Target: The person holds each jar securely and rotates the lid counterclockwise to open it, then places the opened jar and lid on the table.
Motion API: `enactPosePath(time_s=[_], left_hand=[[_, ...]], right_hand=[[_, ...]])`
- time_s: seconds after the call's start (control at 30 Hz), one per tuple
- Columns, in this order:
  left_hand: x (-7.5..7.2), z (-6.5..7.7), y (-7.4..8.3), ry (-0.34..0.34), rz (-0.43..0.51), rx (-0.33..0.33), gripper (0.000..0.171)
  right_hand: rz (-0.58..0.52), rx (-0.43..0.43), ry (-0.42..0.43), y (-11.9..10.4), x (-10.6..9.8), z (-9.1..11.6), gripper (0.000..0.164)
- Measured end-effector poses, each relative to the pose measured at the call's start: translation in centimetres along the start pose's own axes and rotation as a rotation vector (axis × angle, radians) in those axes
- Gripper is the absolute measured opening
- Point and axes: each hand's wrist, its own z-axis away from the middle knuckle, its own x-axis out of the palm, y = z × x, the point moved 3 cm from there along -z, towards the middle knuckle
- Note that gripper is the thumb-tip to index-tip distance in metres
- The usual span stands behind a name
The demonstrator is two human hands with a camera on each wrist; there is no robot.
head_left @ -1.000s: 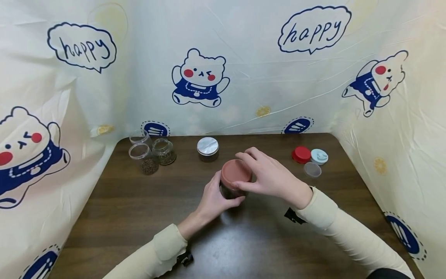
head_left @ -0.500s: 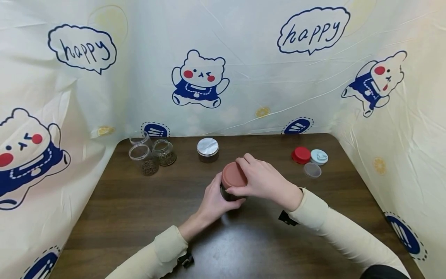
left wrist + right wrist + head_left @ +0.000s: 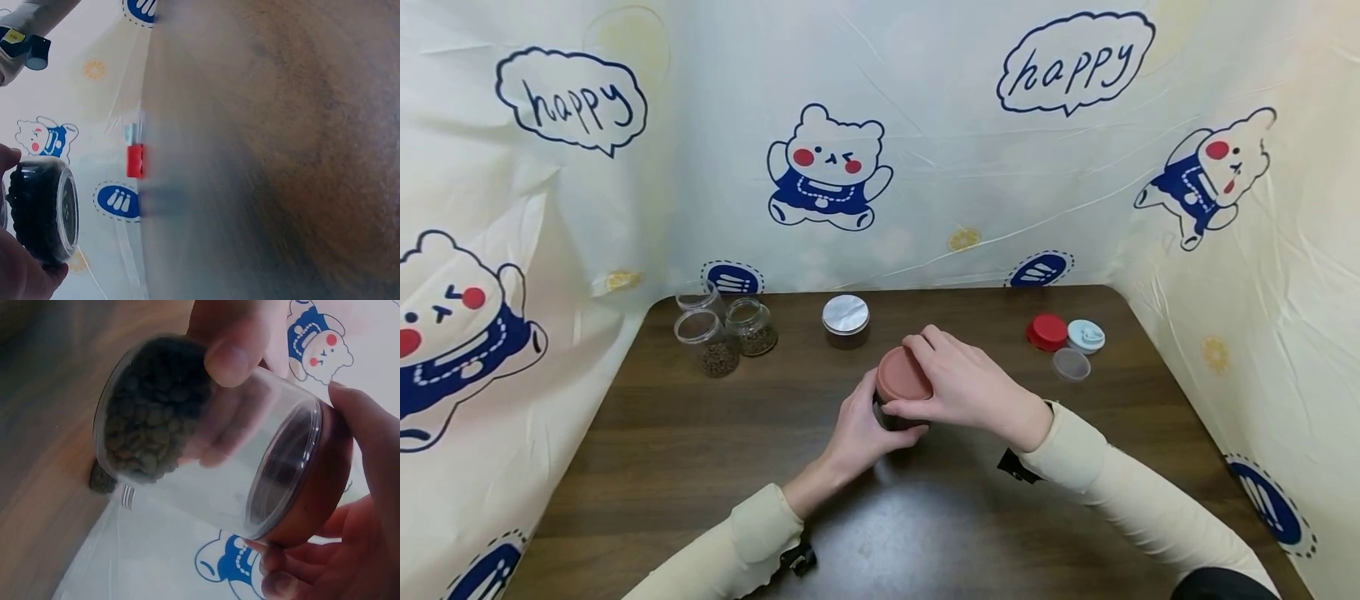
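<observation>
A clear jar, partly filled with dark pellets, hangs above the tabletop in the middle of the head view. On its mouth sits a dull pink screw lid. My left hand grips the jar's body, thumb on the near side and fingers round the far side. From the right, my right hand holds the lid by its rim between thumb and fingers. The right wrist view has the jar tilted, with the lid toward the right hand. In the left wrist view the jar's base faces the table.
Several open clear jars with dark contents stand at the back left. A squat jar with a silver lid stands at the back middle. Back right lie a red lid, a pale blue lid and a translucent lid. Printed cloth surrounds the table.
My right hand has turned round the lid, its fingers and wrist shifting slightly left and nearer. In the last half second it has hardly moved. The left hand keeps its grip on the jar.
</observation>
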Motion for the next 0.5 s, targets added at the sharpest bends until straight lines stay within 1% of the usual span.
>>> enactPosePath(time_s=[0.07,0.2,0.37,0.5], left_hand=[[-0.02,0.04,-0.04,-0.001,-0.006,-0.002,0.087],[-0.12,0.01,-0.17,0.008,-0.009,-0.006,0.086],[-0.28,-0.08,-0.2,0.01,-0.001,-0.011,0.086],[-0.27,-0.05,-0.16,0.007,0.007,-0.015,0.088]], right_hand=[[0.024,-0.038,0.005,-0.01,0.01,-0.04,0.071],[0.058,-0.091,0.023,0.07,0.06,-0.24,0.075],[0.045,-0.094,0.02,0.18,0.12,-0.4,0.075],[0.045,-0.092,0.009,0.17,0.21,-0.36,0.081]])
